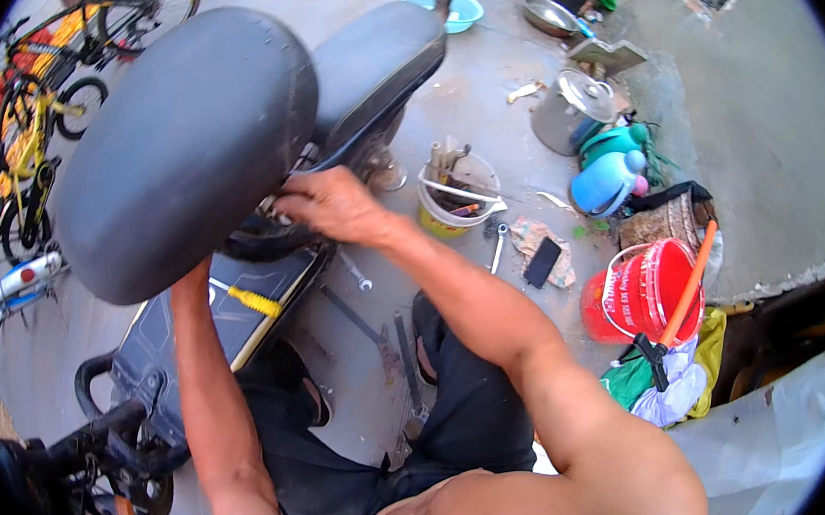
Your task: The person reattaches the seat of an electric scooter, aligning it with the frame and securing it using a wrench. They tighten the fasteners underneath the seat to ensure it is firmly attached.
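A tilted black padded seat (178, 147) of an electric scooter or bike stands up in front of me, with a second black seat (377, 68) behind it. At the tilted seat's right underside, my right hand (332, 206) has its fingers curled around something at the metal fittings, too hidden to name. My left hand (191, 275) reaches up beneath the seat's near edge; only the wrist shows, and its fingers are hidden. Below the seat, a yellow-handled screwdriver (255, 300) rests on the dark footboard (175, 318).
Wrenches (357, 272) (499, 249) and long metal tools (408, 363) lie on the floor. To the right are a tool bucket (454, 224), a phone (542, 262) on a cloth, and a red bucket (625, 295). Bicycles (38, 133) line the left; handlebars (102, 436) are at lower left.
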`<state>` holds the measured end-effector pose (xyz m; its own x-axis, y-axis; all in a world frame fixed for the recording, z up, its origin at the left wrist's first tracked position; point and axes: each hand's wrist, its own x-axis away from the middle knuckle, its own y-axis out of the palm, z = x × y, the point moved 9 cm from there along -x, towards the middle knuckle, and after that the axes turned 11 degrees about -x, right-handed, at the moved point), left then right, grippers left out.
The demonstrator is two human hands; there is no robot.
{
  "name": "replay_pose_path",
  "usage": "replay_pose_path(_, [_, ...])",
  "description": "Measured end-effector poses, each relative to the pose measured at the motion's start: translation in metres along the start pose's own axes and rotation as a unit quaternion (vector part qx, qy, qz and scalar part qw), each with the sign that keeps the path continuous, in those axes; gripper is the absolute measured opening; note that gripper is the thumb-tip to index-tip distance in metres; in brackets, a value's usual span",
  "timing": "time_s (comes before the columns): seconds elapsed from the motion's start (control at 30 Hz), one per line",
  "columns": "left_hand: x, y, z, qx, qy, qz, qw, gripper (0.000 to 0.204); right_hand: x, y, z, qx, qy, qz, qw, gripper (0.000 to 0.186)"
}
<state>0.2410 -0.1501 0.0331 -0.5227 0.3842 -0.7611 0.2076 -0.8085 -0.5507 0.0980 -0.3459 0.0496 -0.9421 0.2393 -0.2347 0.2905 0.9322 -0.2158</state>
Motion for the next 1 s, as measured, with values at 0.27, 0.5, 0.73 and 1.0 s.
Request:
replay_pose_path(0.27, [-0.009, -0.005, 0.018, 0.007, 0.02, 0.003, 1.0, 0.056, -0.005, -0.007, -0.001, 0.04, -0.041, 0.033, 0.998, 0.022])
replay_pose_path(0.5, [-0.008, -0.003, 0.017, 0.029, -0.001, -0.016, 0.999, 0.057, -0.006, -0.008, -0.011, 0.045, -0.031, 0.023, 0.998, 0.023])
replay_pose_path(0.73, [-0.009, -0.001, 0.014, 0.038, -0.026, -0.027, 0.999, 0.056, -0.013, -0.018, -0.012, 0.055, -0.025, 0.02, 0.998, 0.023])
replay_pose_path(1.0, [-0.01, -0.004, 0.014, 0.03, -0.026, -0.026, 0.999, 0.056, -0.021, -0.022, -0.016, 0.068, -0.015, 0.004, 0.998, 0.022])
